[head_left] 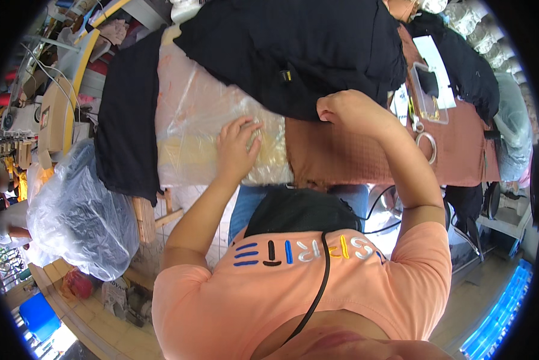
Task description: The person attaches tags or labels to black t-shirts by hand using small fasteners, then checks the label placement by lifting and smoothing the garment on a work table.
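Note:
A large black garment (317, 42) lies spread over the far part of the table, with a small black-and-yellow label (286, 75) on it. My right hand (349, 113) pinches its near edge, over the brown cloth (335, 150) that covers the table's right part. To the left, my left hand (239, 149) rests on the clear plastic sheet (191, 114) with its fingers apart, holding nothing. A pale, yellowish layer shows through the plastic. The fingertips of my right hand are partly hidden by the hand itself.
On the right lie a clear plastic box (429, 99), scissors (416, 123), a white ring (427, 147) and a white sheet (433, 57). Black cloth (127, 114) hangs over the left edge. A plastic-wrapped bundle (83, 210) stands at the left.

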The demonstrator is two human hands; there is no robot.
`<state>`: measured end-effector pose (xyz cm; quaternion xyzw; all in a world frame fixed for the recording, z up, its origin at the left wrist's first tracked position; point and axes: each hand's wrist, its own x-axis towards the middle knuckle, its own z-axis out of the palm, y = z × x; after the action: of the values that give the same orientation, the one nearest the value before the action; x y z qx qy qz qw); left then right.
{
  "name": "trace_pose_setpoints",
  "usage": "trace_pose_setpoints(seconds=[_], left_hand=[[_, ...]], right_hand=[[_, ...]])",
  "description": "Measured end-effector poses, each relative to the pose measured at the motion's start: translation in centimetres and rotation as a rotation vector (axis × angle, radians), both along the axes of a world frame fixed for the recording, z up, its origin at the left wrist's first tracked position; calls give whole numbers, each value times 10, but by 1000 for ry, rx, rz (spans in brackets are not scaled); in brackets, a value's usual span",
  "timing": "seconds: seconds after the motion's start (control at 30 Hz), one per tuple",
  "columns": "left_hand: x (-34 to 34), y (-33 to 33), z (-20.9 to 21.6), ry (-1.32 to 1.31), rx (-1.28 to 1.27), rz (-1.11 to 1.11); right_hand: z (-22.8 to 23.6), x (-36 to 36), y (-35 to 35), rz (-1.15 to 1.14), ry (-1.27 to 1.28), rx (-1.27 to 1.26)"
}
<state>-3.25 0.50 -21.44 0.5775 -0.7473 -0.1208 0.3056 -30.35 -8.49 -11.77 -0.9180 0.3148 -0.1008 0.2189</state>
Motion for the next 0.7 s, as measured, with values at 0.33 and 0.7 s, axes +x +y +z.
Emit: trace_pose_setpoints(seconds=[0.33,0.7], left_hand=[[5,-8,-12,144,-36,9],[-57,-96,10,552,73,137]], right_hand=[[161,-15,131,769,-879,-75],[176,-43,191,999,-1174,-242]])
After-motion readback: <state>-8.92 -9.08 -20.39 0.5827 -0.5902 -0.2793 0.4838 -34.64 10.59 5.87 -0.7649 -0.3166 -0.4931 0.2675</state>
